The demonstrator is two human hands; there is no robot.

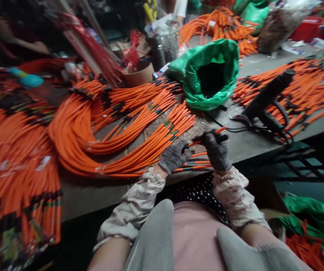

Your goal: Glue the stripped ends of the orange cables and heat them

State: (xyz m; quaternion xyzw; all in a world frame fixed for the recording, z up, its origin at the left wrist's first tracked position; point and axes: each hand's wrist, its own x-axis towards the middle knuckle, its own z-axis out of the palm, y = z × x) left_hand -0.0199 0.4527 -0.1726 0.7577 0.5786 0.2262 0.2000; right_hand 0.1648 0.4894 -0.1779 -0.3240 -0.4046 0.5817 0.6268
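Both my hands wear grey gloves and meet over the near edge of the workbench. My left hand (175, 156) is closed round an orange cable (195, 143) from the bent bundle beside it. Closed near the cable's end is my right hand (216, 150), where a short orange piece sticks out past the fingers; blur hides whether a small tool is also in it. The bundle of orange cables (139, 158), banded with green, blue and black near the ends, curves away to the left. Below my hands, a few cable ends (198, 163) lie along the edge.
A green plastic bag (188, 90) stands open behind my hands. To the right rests a black heat gun (269, 98) with its cord, before more orange cables (314, 82). Large cable bundles (23, 150) hang at the left. A cardboard tube (139, 73) stands behind.
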